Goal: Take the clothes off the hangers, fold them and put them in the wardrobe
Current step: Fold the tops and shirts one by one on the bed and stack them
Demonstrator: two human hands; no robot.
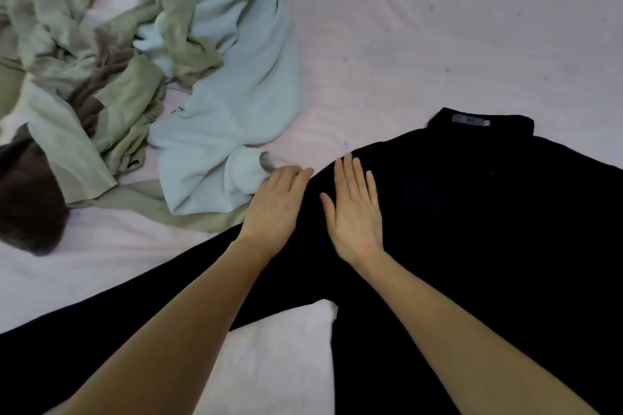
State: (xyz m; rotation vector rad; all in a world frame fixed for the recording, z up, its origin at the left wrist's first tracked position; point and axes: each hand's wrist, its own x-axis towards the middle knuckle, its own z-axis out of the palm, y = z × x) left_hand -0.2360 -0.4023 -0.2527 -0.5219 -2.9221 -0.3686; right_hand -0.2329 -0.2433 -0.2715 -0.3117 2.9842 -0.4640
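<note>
Nearest, two bare forearms reach in from 6 o'clock over a black garment [472, 229] spread flat on a bed [438, 27] with a pale pinkish sheet. One long black sleeve runs off toward 8 o'clock, leaving a wedge of sheet bare between it and the body of the garment.

The right hand [355, 209] lies palm down on the black cloth near the middle of the view, its grip open, fingers straight and slightly spread, pointing toward 12 o'clock. Just beside it at 9 o'clock, the left hand [278, 204] also rests flat at the garment's edge, grip open, fingers straight and together; its fingertips touch or nearly touch the cuff of a light blue garment [229, 94], and I cannot tell which.

Farther out, toward 1 o'clock, the black garment's collar [478, 123] shows a grey label [470, 119].

The light blue garment lies rumpled from the left hand up toward 11 o'clock. Beyond it, at 10 o'clock, a tangled heap of pale green clothes [101, 84] lies partly over and under the blue one. At 9 o'clock a dark brown piece [27, 195] lies at the frame edge, blurred.
</note>
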